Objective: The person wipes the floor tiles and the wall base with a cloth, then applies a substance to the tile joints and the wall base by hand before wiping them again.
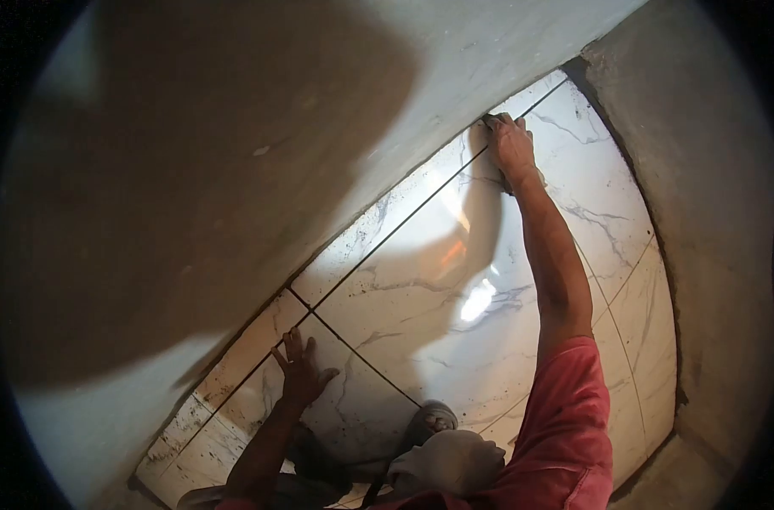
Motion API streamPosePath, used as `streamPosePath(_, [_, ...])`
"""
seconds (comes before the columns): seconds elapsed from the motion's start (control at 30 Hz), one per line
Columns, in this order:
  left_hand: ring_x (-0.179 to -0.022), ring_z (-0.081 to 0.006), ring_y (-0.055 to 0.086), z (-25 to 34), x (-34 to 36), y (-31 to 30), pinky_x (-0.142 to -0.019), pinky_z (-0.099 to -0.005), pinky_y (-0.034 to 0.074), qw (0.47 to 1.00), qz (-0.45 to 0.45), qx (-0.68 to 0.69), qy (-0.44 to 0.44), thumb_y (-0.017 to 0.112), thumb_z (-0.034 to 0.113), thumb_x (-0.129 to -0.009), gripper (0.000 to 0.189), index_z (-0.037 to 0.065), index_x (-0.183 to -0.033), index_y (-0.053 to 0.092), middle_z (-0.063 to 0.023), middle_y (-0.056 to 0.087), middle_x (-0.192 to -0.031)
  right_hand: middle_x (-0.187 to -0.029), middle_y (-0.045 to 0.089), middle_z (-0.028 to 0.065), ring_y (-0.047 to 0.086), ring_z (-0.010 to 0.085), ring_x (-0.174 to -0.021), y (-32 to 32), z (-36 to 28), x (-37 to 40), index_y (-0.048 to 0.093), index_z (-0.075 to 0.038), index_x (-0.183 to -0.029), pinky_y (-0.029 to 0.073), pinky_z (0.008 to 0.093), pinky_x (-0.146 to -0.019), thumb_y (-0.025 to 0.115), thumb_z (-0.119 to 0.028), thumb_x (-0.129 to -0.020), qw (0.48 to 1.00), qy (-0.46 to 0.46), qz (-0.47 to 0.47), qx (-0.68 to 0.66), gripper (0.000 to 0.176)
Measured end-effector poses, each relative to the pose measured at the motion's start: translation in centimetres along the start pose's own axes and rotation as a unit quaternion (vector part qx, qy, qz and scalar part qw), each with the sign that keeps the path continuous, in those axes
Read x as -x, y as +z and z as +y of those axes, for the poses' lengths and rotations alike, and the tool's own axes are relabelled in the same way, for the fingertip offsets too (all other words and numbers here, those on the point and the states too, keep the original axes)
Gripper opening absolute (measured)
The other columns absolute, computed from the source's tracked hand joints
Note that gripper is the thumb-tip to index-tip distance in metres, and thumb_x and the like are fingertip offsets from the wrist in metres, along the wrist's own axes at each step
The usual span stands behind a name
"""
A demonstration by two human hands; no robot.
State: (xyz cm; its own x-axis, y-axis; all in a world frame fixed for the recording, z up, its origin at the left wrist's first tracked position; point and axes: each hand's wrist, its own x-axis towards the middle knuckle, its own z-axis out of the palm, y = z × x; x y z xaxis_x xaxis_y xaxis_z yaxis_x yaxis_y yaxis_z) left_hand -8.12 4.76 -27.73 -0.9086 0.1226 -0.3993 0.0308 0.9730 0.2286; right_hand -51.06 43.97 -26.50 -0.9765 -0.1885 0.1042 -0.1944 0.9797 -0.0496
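Note:
My left hand (300, 370) rests on the white marbled floor tile (366, 365), its fingers spread beside a dark joint line. Farther off, my right hand (512, 146) is closed and pressed down near the foot of the wall. A dark edge of something shows at its fingertips and under its wrist, but the hand hides what it is. Beneath that arm lies a large glossy tile (404, 280) with grey veins. Between it and the wall runs a narrow strip of tile (353, 255) speckled with dark dirt, bordered by a dark joint (395, 229).
A bare grey wall (234, 170) rises along the left, with a big shadow on it. Another rough wall (702, 212) bounds the right side. A shoe (438, 416) stands on the tiles close to my body, next to a pale grey rounded thing (446, 463).

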Motion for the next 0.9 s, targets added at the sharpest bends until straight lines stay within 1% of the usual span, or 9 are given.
streamPosePath(0.17, [-0.133, -0.0431, -0.004, 0.1, -0.5, -0.8, -0.1, -0.0637, -0.004, 0.999, -0.035, 0.014, -0.028, 0.062, 0.055, -0.072, 0.087, -0.006, -0.128, 0.034, -0.0293, 0.002, -0.142, -0.105, 0.058, 0.0091, 0.051, 0.0313, -0.097, 0.6, 1.5, -0.2, 0.063, -0.009, -0.097, 0.044, 0.043, -0.08, 0.042, -0.015, -0.082, 0.999, -0.036, 0.006, 0.017, 0.026])
streamPosePath(0.23, [-0.133, -0.0431, -0.003, 0.5, -0.4, -1.2, -0.1, -0.0632, -0.005, 0.998, -0.044, 0.023, -0.032, 0.061, 0.056, -0.072, 0.088, -0.007, -0.128, 0.034, -0.0295, 0.003, -0.142, -0.097, 0.061, 0.0106, 0.052, 0.0317, -0.095, 1.8, 1.0, -0.5, 0.064, -0.009, -0.092, 0.043, 0.043, -0.079, 0.044, -0.014, -0.081, 0.998, -0.006, 0.067, 0.009, 0.023])
streamPosePath(0.37, [-0.133, -0.0433, -0.003, 0.8, -0.9, -1.2, -0.1, -0.0626, -0.005, 0.996, -0.066, 0.015, -0.05, 0.062, 0.055, -0.072, 0.087, -0.008, -0.128, 0.035, -0.0299, 0.005, -0.142, -0.093, 0.061, 0.0109, 0.054, 0.0306, -0.093, 2.0, -0.1, -1.1, 0.064, -0.008, -0.09, 0.045, 0.0426, -0.077, 0.047, -0.013, -0.079, 0.997, 0.033, 0.069, -0.027, 0.021])
streamPosePath(0.43, [-0.133, -0.0436, -0.003, -0.1, 0.0, 0.4, -0.1, -0.062, -0.006, 1.0, 0.018, -0.009, 0.006, 0.063, 0.052, -0.073, 0.086, -0.009, -0.127, 0.035, -0.0313, 0.007, -0.141, -0.096, 0.061, 0.0086, 0.053, 0.0278, -0.097, 1.8, -0.2, -1.2, 0.064, -0.009, -0.089, 0.045, 0.042, -0.078, 0.046, -0.013, -0.08, 0.998, 0.043, 0.045, -0.004, 0.02])
streamPosePath(0.63, [-0.133, -0.0424, -0.007, 0.9, -0.5, -0.5, -0.1, -0.0586, -0.012, 0.998, -0.042, 0.018, -0.042, 0.049, 0.055, -0.081, 0.086, -0.015, -0.127, 0.028, -0.0303, 0.0, -0.142, -0.101, 0.061, 0.0053, 0.052, 0.0229, -0.101, 1.2, -1.0, -1.7, 0.065, -0.011, -0.091, 0.043, 0.0422, -0.082, 0.043, -0.017, -0.084, 0.997, 0.08, -0.003, 0.02, 0.023])
streamPosePath(0.67, [-0.133, -0.0424, -0.007, 0.9, -0.7, -0.5, -0.1, -0.0586, -0.012, 0.998, -0.044, 0.01, -0.035, 0.049, 0.055, -0.081, 0.086, -0.015, -0.127, 0.028, -0.0303, 0.0, -0.142, -0.101, 0.061, 0.0051, 0.052, 0.0224, -0.101, 1.3, -0.7, -1.8, 0.065, -0.011, -0.092, 0.042, 0.0425, -0.083, 0.042, -0.018, -0.085, 0.996, 0.09, -0.008, 0.022, 0.024])
streamPosePath(0.73, [-0.133, -0.0427, -0.008, 1.1, -0.7, -0.6, -0.1, -0.0592, -0.011, 0.997, -0.043, 0.022, -0.052, 0.062, 0.049, -0.074, 0.085, -0.012, -0.126, 0.035, -0.0339, 0.001, -0.141, -0.107, 0.059, 0.0068, 0.052, 0.0232, -0.102, 0.9, -0.6, -1.1, 0.065, -0.009, -0.093, 0.041, 0.0436, -0.085, 0.042, -0.019, -0.085, 0.995, 0.096, -0.015, -0.006, 0.026])
streamPosePath(0.83, [-0.134, -0.0421, -0.009, 0.9, -0.7, -0.6, -0.1, -0.0597, -0.011, 0.995, -0.055, 0.045, -0.066, 0.062, 0.05, -0.074, 0.086, -0.012, -0.127, 0.034, -0.0337, 0.0, -0.141, -0.11, 0.056, 0.0093, 0.051, 0.025, -0.102, -0.5, -0.4, 0.0, 0.064, -0.006, -0.093, 0.042, 0.0423, -0.085, 0.04, -0.02, -0.086, 0.996, 0.065, 0.065, 0.01, 0.028])
streamPosePath(0.9, [-0.134, -0.0418, -0.009, 0.9, -0.7, -0.4, -0.1, -0.0594, -0.011, 0.996, -0.044, 0.042, -0.06, 0.062, 0.051, -0.074, 0.087, -0.012, -0.127, 0.034, -0.0333, 0.0, -0.142, -0.109, 0.053, 0.0115, 0.05, 0.028, -0.102, 0.4, 0.5, 0.4, 0.062, -0.003, -0.092, 0.044, 0.0402, -0.086, 0.038, -0.02, -0.087, 0.994, 0.079, -0.01, -0.081, 0.03])
